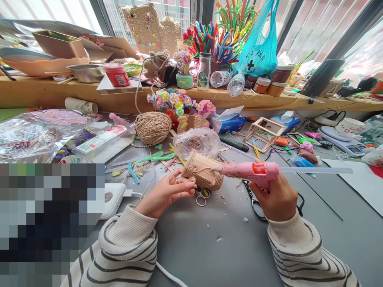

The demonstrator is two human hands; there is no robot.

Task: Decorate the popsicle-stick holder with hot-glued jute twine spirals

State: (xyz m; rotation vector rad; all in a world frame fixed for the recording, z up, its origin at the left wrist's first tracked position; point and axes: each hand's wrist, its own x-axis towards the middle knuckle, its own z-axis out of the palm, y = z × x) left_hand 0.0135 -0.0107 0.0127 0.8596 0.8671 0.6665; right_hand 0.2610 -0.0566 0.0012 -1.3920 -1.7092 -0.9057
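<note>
In the middle, a small wooden barrel-like piece [205, 175] wrapped in twine at both ends lies tilted on its side, held above the table. My left hand [166, 195] is closed at its left end, thumb and fingers pinching by the twine there. Pink and smeared with residue, a hot glue gun [247, 170] sits in the grip of my right hand [277, 199]. Its nozzle points left and is at the barrel's wooden slats; whether it touches I cannot tell. A clear glue stick [317, 170] sticks out of its back. Twine runs from a ball [153, 127] toward my left hand.
Small scissors [201, 199] lie under the barrel, and black-handled scissors [254, 203] beside my right hand. A white device [115, 199] with a cable stands left. Behind are a plastic bag [199, 141], a small wooden frame [265, 133] and a scale [344, 139]. Crafts crowd the sill.
</note>
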